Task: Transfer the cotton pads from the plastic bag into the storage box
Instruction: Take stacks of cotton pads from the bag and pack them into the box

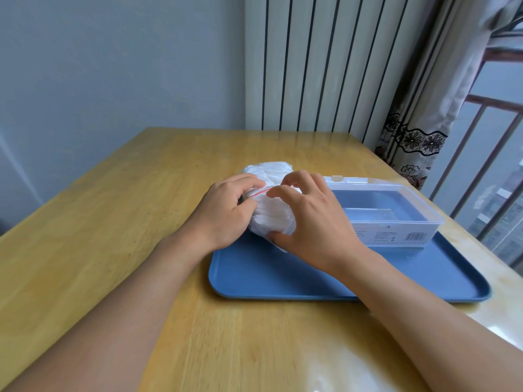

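- The wooden desk (113, 222) carries everything; a white ribbed radiator (311, 63) stands behind it and a patterned curtain (418, 131) hangs at the right.
- A blue tray (283, 278) lies on the right half of the desk, its near part bare.
- A clear storage box (396, 222) sits on the far right part of the tray, open at the top, with a barcode label on its near wall. Nothing white shows inside it; the tray's blue shows through its floor.
- A clear plastic bag (271, 216) with a red zip line along its mouth sits at the tray's far left corner, partly over the rim, just left of the box. It is packed full of white cotton pads (268, 169), which bulge out behind the hands.
- The left hand (226, 213) has its fingers (249, 183) closed, pinching the bag at the red line.
- The right hand (311, 219) grips the bag too, its fingers (283, 190) curled onto the red line from the other side and its thumb pressed under the bag's near end.
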Tool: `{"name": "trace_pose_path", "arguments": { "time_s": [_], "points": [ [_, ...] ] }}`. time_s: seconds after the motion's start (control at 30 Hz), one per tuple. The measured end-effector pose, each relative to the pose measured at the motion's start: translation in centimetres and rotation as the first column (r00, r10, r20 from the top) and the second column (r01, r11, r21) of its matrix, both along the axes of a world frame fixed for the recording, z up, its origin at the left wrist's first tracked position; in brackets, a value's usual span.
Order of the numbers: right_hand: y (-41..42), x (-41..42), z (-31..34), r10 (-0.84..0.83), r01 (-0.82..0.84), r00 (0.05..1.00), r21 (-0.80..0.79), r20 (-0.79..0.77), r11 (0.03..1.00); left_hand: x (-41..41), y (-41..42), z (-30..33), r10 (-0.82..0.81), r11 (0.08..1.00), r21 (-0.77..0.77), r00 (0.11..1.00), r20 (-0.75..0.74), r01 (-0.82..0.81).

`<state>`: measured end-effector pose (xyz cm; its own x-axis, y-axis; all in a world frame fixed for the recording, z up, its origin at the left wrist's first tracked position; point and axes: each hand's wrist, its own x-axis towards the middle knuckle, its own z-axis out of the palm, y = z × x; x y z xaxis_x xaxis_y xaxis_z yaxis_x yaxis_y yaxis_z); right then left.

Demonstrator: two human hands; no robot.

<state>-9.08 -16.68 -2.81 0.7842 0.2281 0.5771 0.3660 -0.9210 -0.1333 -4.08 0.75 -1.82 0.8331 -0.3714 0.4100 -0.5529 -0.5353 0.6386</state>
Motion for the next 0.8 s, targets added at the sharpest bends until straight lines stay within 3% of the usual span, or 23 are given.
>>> {"name": "trace_pose_path", "arguments": {
  "time_s": [0.2,0.4,0.6,0.7,0.8],
  "points": [
    [-0.2,-0.3,0.4,0.019,-0.023,0.999,0.075,0.046,0.997,0.0,0.0,-0.1,-0.003,1.000,-0.006,1.000,-0.016,0.003],
    [-0.3,-0.3,0.6,-0.070,0.071,0.996,0.027,-0.055,0.997,0.1,0.1,-0.1,-0.006,1.000,-0.011,1.000,-0.013,0.006],
    [-0.3,0.0,-0.2,-0.007,0.009,0.998,0.028,-0.058,1.000,-0.1,-0.1,0.0,-0.016,1.000,-0.022,1.000,-0.022,0.015],
    [-0.8,-0.1,0.6,0.117,-0.098,0.991,0.254,-0.061,0.962,0.2,0.3,0.1,0.033,0.999,-0.025,0.999,-0.022,-0.033],
    [-1.9,-0.5,2.5,0.228,-0.164,0.973,0.643,-0.018,0.748,0.1,0.6,0.4,0.100,0.988,-0.122,0.995,0.015,-0.098]
  ]
}}
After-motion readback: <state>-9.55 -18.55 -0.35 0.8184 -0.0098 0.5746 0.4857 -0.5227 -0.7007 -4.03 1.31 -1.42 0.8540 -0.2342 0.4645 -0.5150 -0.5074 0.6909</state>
